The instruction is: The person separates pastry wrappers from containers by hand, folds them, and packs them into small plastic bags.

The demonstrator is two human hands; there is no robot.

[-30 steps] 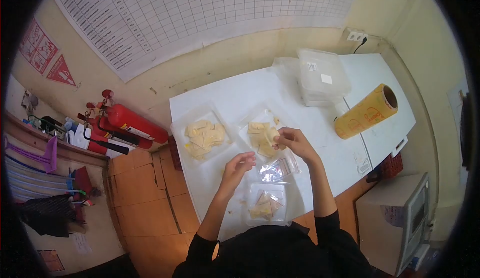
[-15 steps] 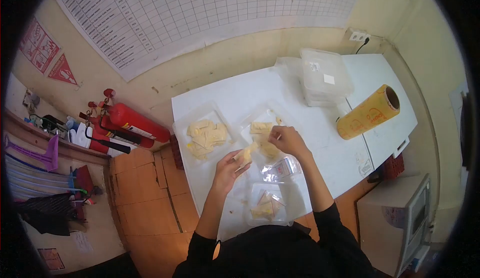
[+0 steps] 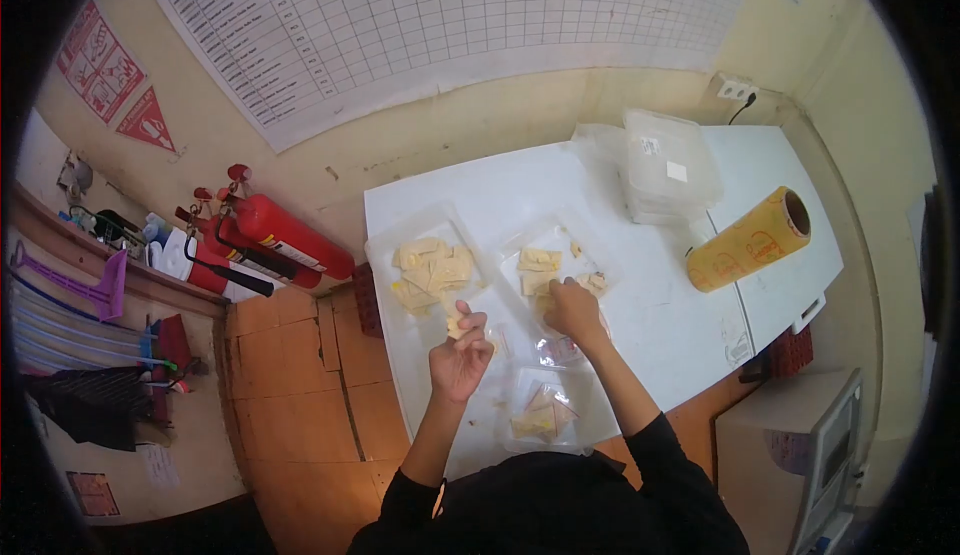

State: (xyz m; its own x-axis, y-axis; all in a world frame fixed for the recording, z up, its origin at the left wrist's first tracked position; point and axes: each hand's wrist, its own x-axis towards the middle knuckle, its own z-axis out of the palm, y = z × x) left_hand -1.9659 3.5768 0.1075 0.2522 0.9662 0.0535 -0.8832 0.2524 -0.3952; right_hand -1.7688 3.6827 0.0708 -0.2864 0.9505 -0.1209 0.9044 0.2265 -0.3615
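My left hand (image 3: 461, 363) is raised by the near edge of the left clear plastic tray (image 3: 383, 248), its fingers pinching a pale yellow, flat food piece (image 3: 455, 324). Similar folded pieces (image 3: 436, 271) lie heaped in that tray. Over the middle clear tray (image 3: 512, 238) my right hand (image 3: 573, 311) reaches down with fingers closed among its pieces (image 3: 540, 259); the fingertips are hidden, so I cannot tell what they grip. Close to my body, a smaller clear container (image 3: 516, 382) holds plastic-wrapped pieces (image 3: 545, 415). A clear printed bag (image 3: 560, 353) lies partly under my right wrist.
Stacked clear containers (image 3: 672, 170) stand at the back of the white table (image 3: 655, 325). A yellow film roll (image 3: 750, 240) lies on the right. Red fire extinguishers (image 3: 285, 235) stand left of the table. A grey cabinet (image 3: 785, 455) is at the lower right.
My left hand has moved away from the middle tray to the left tray with the food piece. My right hand has lowered into the middle tray. The view has shifted slightly.
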